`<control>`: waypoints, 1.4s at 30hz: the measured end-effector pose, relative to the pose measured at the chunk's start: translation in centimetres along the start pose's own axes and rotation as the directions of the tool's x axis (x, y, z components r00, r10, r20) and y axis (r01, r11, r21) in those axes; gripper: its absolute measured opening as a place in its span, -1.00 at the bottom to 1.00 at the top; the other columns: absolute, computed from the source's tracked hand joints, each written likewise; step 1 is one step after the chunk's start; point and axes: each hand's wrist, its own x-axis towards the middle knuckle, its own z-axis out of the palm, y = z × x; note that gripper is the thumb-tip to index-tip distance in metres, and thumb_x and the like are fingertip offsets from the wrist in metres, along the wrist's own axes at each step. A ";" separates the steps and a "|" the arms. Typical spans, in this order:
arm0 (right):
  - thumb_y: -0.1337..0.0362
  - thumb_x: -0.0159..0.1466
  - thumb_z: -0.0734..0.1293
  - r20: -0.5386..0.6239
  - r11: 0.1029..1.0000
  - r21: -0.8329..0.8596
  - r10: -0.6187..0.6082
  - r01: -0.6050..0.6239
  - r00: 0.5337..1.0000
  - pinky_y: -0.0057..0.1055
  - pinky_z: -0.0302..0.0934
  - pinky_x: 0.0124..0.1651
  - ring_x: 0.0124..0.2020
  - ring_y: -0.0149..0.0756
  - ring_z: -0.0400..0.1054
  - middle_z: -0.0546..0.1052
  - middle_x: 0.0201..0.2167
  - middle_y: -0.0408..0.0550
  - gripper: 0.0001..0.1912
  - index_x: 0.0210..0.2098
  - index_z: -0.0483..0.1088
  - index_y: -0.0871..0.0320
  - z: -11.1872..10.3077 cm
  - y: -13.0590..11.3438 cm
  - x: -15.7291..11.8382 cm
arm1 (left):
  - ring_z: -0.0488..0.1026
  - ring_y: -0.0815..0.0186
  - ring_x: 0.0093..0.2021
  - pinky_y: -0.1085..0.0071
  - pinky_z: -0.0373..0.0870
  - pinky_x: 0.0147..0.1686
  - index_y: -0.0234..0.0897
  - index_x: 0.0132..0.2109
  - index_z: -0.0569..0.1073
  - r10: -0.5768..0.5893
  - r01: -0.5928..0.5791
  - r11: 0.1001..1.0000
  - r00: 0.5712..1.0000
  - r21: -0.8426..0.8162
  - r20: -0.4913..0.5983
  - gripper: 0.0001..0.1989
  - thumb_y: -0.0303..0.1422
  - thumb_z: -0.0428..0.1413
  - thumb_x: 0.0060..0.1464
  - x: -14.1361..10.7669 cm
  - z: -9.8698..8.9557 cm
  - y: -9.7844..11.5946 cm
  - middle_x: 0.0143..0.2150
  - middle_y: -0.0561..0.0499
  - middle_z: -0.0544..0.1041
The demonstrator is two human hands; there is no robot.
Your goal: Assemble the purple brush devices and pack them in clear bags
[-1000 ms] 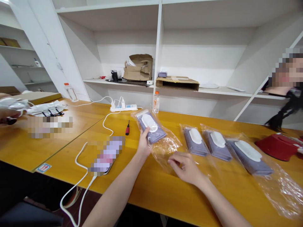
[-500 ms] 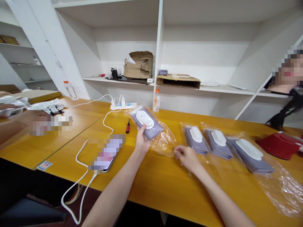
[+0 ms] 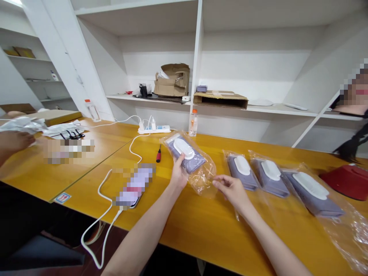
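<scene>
Seen from the head camera, a person's left hand [image 3: 178, 174] grips a purple wipes packet [image 3: 185, 156] with a white lid, its fingers closed around the lower end and the forearm angled up from the near edge of a wooden table [image 3: 201, 226]. The packet is tilted and lifted in a clear plastic bag [image 3: 202, 178], above the table's middle. The right hand [image 3: 232, 190] reaches in from the near right, palm down, its fingertips [image 3: 216, 183] pinched together at the bag's loose edge; whether they have hold of the plastic cannot be told.

Three more bagged packets [image 3: 242, 171] [image 3: 270, 176] [image 3: 312, 191] lie in a row to the right, beside a red object [image 3: 349, 182]. A screwdriver [image 3: 158, 154] lies to the far left of the held packet, near a blurred phone [image 3: 133, 186] on a white cable [image 3: 100, 195]. A power strip [image 3: 153, 130] and a bottle [image 3: 193, 123] stand at the far edge, below white shelves [image 3: 253, 109]. At far left, a co-worker's hand [image 3: 14, 141] rests beside crumpled plastic [image 3: 23, 124].
</scene>
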 end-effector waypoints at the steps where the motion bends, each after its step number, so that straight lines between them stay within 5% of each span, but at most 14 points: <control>1: 0.03 0.05 0.29 -0.014 0.997 -0.072 -0.012 0.011 1.000 -0.51 -0.01 -0.63 -0.71 -0.48 0.10 0.28 -0.71 -0.23 -0.67 -0.42 0.43 0.19 0.0 0.1 0.0 | 0.37 0.19 0.01 0.24 0.33 -0.04 -0.18 -0.02 0.34 -0.011 0.011 1.000 1.000 0.008 0.008 -0.62 -0.32 0.12 -0.03 -0.1 0.1 -0.1 -0.08 -0.04 0.49; 5: -0.01 0.10 0.24 -0.055 0.920 -0.391 -0.041 0.016 0.998 -0.43 0.07 -0.50 -0.61 -0.34 0.24 0.37 -0.69 -0.13 -0.63 -0.49 0.45 0.17 0.2 -0.1 -0.2 | 0.37 0.18 0.02 0.22 0.33 -0.04 -0.18 -0.03 0.34 -0.028 0.027 0.999 0.999 0.038 0.024 -0.64 -0.31 0.12 -0.03 -0.5 0.3 -0.5 -0.06 -0.05 0.48; 9: 0.04 0.10 0.25 -0.164 0.778 -0.629 -0.124 -0.007 0.979 -0.29 0.17 -0.31 -0.35 -0.11 0.37 0.48 -0.35 0.09 -0.54 -0.12 0.35 0.23 0.8 -0.6 -0.9 | 0.37 0.20 0.02 0.22 0.33 -0.03 -0.13 -0.01 0.31 -0.016 0.016 1.000 1.000 0.013 0.020 -0.60 -0.37 0.13 -0.06 -0.8 0.5 -0.6 -0.05 0.00 0.48; 11: 0.06 0.06 0.29 -0.184 0.784 -0.620 -0.189 0.035 0.964 -0.23 0.18 -0.21 -0.20 -0.04 0.34 0.43 -0.18 0.14 -0.43 0.00 0.24 0.22 1.3 -0.7 -1.1 | 0.37 0.19 0.01 0.22 0.33 -0.03 -0.17 -0.03 0.33 -0.036 0.036 0.999 0.999 0.022 0.024 -0.63 -0.36 0.13 -0.05 -0.9 0.5 -0.6 -0.07 -0.03 0.49; 15: 0.12 0.00 0.33 -0.106 0.970 -0.235 -0.096 0.069 0.990 -0.33 0.20 -0.30 -0.40 -0.23 0.34 0.44 -0.44 -0.10 -0.45 -0.04 0.24 0.18 2.3 -0.3 -0.7 | 0.38 0.21 0.01 0.26 0.33 -0.03 -0.19 -0.06 0.35 -0.052 0.051 0.998 0.998 0.030 0.042 -0.67 -0.35 0.11 -0.03 -0.9 0.3 -0.7 -0.13 -0.03 0.51; 19: 0.16 -0.05 0.35 0.000 0.986 0.165 0.016 -0.016 1.000 -0.44 0.14 -0.45 -0.58 -0.40 0.23 0.36 -0.63 -0.23 -0.62 -0.26 0.35 0.23 2.4 -0.1 -0.3 | 0.40 0.23 -0.02 0.26 0.34 -0.04 -0.16 -0.05 0.34 -0.031 0.030 0.999 0.999 0.025 0.032 -0.65 -0.39 0.12 -0.04 -0.9 0.3 -0.9 -0.13 0.01 0.51; 25: 0.07 0.10 0.26 -0.083 0.976 0.219 -0.001 0.019 0.997 -0.48 0.09 -0.49 -0.63 -0.45 0.17 0.35 -0.68 -0.18 -0.67 -0.62 0.32 0.20 1.9 -1.1 -0.9 | 0.41 0.24 -0.05 0.28 0.34 -0.06 -0.12 0.01 0.31 -0.001 0.002 1.000 0.999 -0.017 0.037 -0.60 -0.37 0.12 -0.03 -0.8 0.3 -0.8 -0.08 0.02 0.50; 29: 0.18 0.08 0.29 -0.077 0.872 0.482 -0.055 0.086 0.995 -0.44 0.20 -0.30 -0.42 -0.37 0.36 0.51 -0.33 -0.08 -0.73 -0.25 0.37 0.17 1.8 -1.8 -1.4 | 0.40 0.23 -0.04 0.30 0.34 -0.08 -0.14 0.04 0.31 -0.014 0.015 1.000 0.999 -0.020 0.051 -0.59 -0.35 0.11 -0.01 -0.9 0.3 -0.8 -0.06 -0.01 0.48; 31: 0.22 0.07 0.30 0.010 0.769 0.639 -0.004 -0.003 1.000 -0.43 0.21 -0.28 -0.34 -0.32 0.41 0.50 -0.22 -0.02 -0.68 -0.17 0.33 0.16 1.9 -1.9 -1.5 | 0.39 0.21 -0.03 0.29 0.34 -0.07 -0.17 0.03 0.32 -0.025 0.027 0.999 0.998 -0.022 0.064 -0.60 -0.33 0.10 0.00 -1.1 0.3 -0.9 -0.04 -0.03 0.47; 35: 0.18 0.03 0.37 0.232 0.609 0.744 0.150 -0.274 0.961 -0.44 0.21 -0.37 -0.44 -0.30 0.44 0.54 -0.36 0.00 -0.69 -0.28 0.32 0.20 2.2 -1.8 -1.5 | 0.34 0.17 0.03 0.24 0.30 -0.03 -0.18 0.04 0.32 -0.062 0.063 0.998 0.990 -0.004 0.123 -0.60 -0.29 0.08 0.02 -1.5 0.4 -1.1 0.01 -0.03 0.44; 42: 0.06 0.01 0.39 0.264 0.505 0.788 0.242 -0.353 0.934 -0.43 0.25 -0.36 -0.55 -0.41 0.40 0.49 -0.48 -0.17 -0.67 -0.35 0.34 0.15 2.4 -1.5 -1.6 | 0.20 0.22 0.15 0.32 0.19 0.07 -0.09 0.10 0.25 0.003 -0.009 1.000 0.976 0.026 0.218 -0.52 -0.36 0.10 0.00 -2.2 0.4 -1.3 0.09 0.03 0.38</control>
